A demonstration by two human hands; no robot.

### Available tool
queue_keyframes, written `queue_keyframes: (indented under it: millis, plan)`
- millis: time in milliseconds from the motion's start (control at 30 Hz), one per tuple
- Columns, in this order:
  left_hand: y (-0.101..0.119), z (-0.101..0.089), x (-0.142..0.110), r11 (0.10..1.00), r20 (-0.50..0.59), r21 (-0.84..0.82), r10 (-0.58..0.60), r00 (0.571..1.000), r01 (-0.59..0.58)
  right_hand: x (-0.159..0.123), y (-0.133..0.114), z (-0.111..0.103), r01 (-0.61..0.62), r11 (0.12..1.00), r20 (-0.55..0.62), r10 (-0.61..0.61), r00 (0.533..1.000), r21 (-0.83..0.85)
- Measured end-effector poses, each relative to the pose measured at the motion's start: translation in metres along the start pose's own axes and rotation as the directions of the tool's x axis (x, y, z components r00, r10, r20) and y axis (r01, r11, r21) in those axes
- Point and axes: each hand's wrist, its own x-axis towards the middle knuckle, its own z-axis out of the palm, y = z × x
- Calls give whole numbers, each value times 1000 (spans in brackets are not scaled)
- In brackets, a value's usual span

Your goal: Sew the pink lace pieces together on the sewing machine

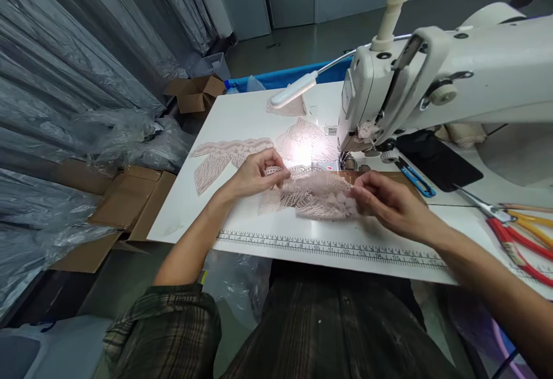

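Observation:
A pale pink piece of lace fabric point(322, 194) stretches between my two hands, just in front of the sewing machine point(367, 97). My left hand point(263, 171) pinches its left end between thumb and fingers. At the right end, my right hand point(384, 197) grips the lace edge with closed fingertips. The machine's presser foot point(342, 161) is behind the lace and a little to the right of its middle. Another lace piece point(228, 157) lies flat to the left of my left hand. A brightly lit lace piece point(306, 140) rests behind the held one.
A lamp point(294, 90) on a bendy neck hangs over the white table point(194, 218). A printed ruler point(319, 247) runs along the front edge. To the right lie blue thread snips point(415, 178), a black phone-like slab point(440, 160) and red-handled scissors point(510, 241). Cardboard boxes point(125, 200) stand left.

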Motion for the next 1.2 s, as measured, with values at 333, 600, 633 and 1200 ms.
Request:
queue_keyframes:
  millis: [333,600,633,1200]
  plan:
    - [43,30,-7,988,248,40,-155,956,150,-8,-11,-64,-290,957,-13,290,957,-22]
    - [-2,45,50,590,117,784,166,979,-193,33,5,-53,-358,817,-335,217,917,-452]
    - [-8,45,57,578,155,776,210,965,-250,32,6,-54,-351,817,-334,208,919,-458]
    - [-6,37,32,988,278,-150,4,961,39,12,-22,2,-345,878,-216,426,879,331]
